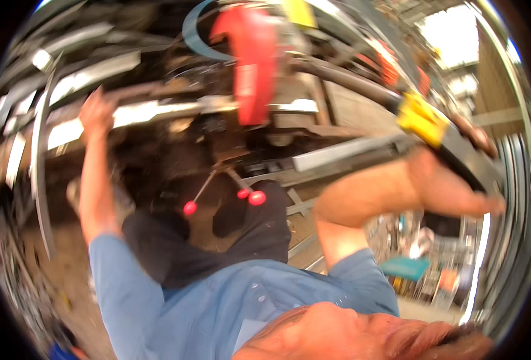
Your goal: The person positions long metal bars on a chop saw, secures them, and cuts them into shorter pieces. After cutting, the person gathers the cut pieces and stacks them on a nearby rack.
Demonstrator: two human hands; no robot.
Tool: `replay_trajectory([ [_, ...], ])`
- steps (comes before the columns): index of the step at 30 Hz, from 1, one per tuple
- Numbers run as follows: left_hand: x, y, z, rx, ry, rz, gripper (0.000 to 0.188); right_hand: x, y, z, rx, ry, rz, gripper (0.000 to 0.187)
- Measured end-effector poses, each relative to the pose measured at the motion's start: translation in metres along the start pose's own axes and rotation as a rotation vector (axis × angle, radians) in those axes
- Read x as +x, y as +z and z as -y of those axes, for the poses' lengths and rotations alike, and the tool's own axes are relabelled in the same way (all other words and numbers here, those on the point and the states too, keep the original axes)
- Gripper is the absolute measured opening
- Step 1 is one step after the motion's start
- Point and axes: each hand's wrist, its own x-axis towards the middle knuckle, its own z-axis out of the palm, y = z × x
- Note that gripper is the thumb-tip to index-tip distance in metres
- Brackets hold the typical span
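Observation:
My right hand [442, 183] is closed round the black end of a long lever handle [466, 157], with its fingers over the far side. A yellow switch housing [421, 120] sits on this lever, just above the hand. The lever runs up left to a cutting saw with a red blade guard [255, 66]. At the left, my left hand [97, 114] is closed on a pale metal bar [151, 112] that lies across the machine towards the guard. Motion smears its fingers. Below the guard, a spoked handle with red ball knobs [257, 198] points towards my knees.
A blue ring-shaped part [195, 30] curves beside the guard. Metal lengths [91, 66] lie at the far left, and a grey steel channel [346, 153] stands right of the knobs. A teal object [405, 268] and clutter lie at the right. Someone in blue [64, 351] shows at the lower left.

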Motion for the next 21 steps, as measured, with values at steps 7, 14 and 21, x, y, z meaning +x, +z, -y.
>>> replay_trajectory([
  [7, -0.009, 0.002, -0.062, -0.072, -0.188, 0.376, 0.06, -0.014, -0.013, 0.007, 0.075, 0.022, 0.2, 0.051],
  [14, -0.012, -0.062, -0.032, 0.165, -0.292, 0.427, 0.057, -0.021, 0.008, -0.008, 0.349, 0.191, 0.093, 0.048],
  [21, -0.004, -0.001, -0.047, -0.104, -0.064, 0.199, 0.059, -0.016, -0.004, -0.006, 0.085, 0.072, 0.154, 0.064],
])
